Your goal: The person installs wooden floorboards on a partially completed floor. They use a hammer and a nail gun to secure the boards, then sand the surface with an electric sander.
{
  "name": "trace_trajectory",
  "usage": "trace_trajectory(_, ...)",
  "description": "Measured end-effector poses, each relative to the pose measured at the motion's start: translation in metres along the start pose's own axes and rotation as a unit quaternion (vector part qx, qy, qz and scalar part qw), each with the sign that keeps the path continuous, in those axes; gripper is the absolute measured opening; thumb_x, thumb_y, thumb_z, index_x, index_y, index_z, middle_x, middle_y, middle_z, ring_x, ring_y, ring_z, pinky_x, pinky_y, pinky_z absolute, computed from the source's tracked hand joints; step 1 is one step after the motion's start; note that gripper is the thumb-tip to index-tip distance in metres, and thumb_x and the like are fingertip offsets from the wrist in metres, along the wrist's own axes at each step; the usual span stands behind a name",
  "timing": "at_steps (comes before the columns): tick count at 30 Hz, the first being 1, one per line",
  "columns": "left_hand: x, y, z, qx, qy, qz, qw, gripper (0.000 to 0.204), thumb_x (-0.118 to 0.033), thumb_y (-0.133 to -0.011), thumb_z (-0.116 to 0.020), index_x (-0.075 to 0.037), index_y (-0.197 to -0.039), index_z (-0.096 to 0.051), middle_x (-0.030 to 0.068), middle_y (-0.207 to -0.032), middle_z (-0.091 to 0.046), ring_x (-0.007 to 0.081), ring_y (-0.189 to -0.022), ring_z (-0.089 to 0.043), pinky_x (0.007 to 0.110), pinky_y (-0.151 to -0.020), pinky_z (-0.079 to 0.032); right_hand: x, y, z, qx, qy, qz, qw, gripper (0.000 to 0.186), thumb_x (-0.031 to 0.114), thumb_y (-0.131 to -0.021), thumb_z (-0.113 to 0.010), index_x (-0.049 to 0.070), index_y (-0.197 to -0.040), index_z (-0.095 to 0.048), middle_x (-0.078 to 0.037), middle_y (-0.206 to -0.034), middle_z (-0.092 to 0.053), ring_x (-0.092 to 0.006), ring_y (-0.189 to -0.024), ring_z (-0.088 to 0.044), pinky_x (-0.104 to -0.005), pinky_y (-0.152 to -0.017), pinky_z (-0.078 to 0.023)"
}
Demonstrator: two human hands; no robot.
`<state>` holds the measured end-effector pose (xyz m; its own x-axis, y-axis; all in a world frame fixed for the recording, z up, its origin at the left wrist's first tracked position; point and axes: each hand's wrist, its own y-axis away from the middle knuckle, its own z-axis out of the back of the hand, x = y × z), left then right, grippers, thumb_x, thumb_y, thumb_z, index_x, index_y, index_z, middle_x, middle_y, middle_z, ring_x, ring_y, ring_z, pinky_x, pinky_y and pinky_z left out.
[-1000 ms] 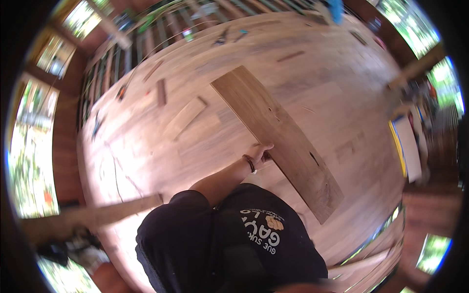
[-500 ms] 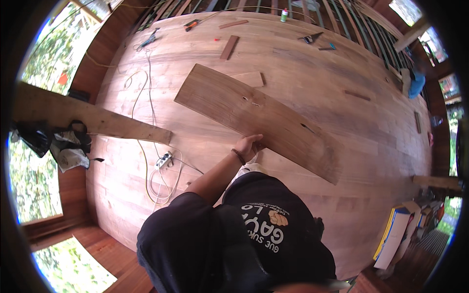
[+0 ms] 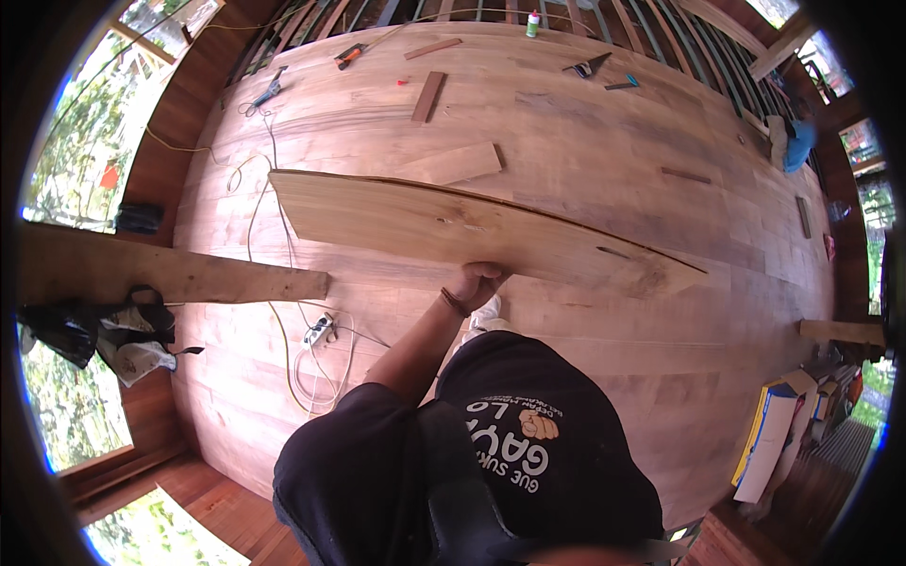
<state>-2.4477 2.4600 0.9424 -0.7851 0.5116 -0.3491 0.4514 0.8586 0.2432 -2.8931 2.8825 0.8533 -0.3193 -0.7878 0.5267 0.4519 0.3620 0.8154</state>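
My left hand (image 3: 479, 281) grips the lower edge of a long, light-brown wooden plank (image 3: 377, 217) near its middle, thumb and fingers wrapped on it. The plank spans across me, tipped partly up on its long side, with a dark line along its upper edge and a few dark knots. It is held above the wooden floor (image 3: 604, 349). My right hand is not in view; my dark-shirted body fills the lower middle.
Cords and a power strip (image 3: 319, 330) lie at left beside a timber beam (image 3: 189, 269). Scraps (image 3: 429, 96) and tools (image 3: 350, 57) lie ahead, near open joists (image 3: 632, 38). A person in blue (image 3: 798, 146) is far right, above stacked boxes (image 3: 774, 434).
The plank has swung from steeply diagonal to more nearly crosswise and tipped up, showing its edge, with my left hand still gripping it. The view has turned, bringing the cords into clearer sight.
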Motion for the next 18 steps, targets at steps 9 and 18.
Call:
trace_trajectory(9, 0.01, -0.007, -0.004, 0.059, 0.039, 0.063, 0.995, 0.046, 0.007, -0.079, -0.064, 0.0, -0.124, -0.067, 0.0119, -0.127, -0.07, 0.0269, -0.125, -0.062, 0.045, -0.119, -0.043, -0.005, 0.057, -0.009, -0.011, -0.021, -0.053, 0.998, 0.078, 0.06, -0.103, -0.055, 0.007, -0.159, -0.041, -0.018, -0.115, -0.073, -0.0273, -0.095, -0.07, -0.0405, -0.084, -0.052)
trace_trajectory(18, 0.042, -0.005, -0.042, 0.12, 0.025, 0.114, 0.986, 0.043, 0.004, -0.078, -0.068, -0.004, -0.121, -0.068, 0.0095, -0.119, -0.07, 0.0255, -0.117, -0.062, 0.045, -0.109, -0.046, -0.029, 0.078, 0.003, -0.011, -0.095, -0.044, 0.994, 0.079, 0.062, -0.103, -0.053, 0.008, -0.159, -0.04, -0.018, -0.116, -0.073, -0.0275, -0.096, -0.07, -0.0413, -0.086, -0.051)
